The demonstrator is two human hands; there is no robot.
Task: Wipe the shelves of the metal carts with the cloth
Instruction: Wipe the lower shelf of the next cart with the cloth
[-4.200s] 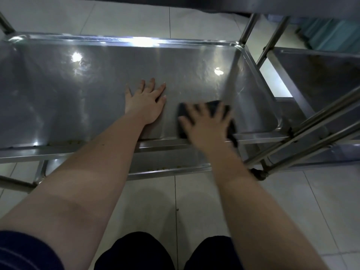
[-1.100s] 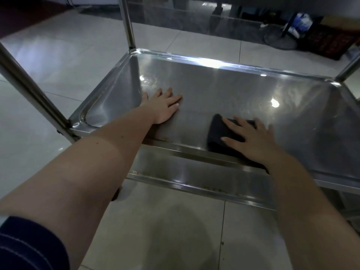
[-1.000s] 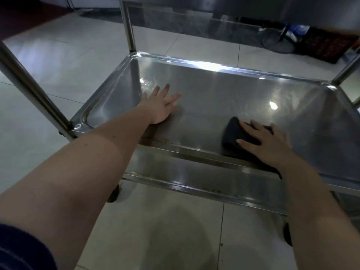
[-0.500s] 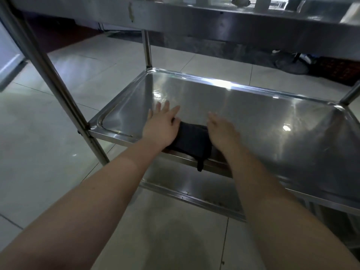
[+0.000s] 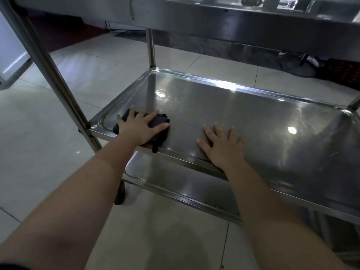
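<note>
The metal cart's middle shelf is a shiny steel tray with a raised rim. A dark cloth lies at its front left corner, one tail hanging over the front rim. My left hand presses flat on the cloth with fingers spread. My right hand rests flat on the bare shelf to the right of the cloth, fingers straight and apart, holding nothing.
The cart's upper shelf overhangs close above. A lower shelf shows beneath the front rim. An upright post stands at the front left corner, another post at the back left. Tiled floor surrounds the cart.
The cloth has passed from under my right hand to under my left hand and slid to the shelf's front left corner. My right hand now lies bare on the shelf.
</note>
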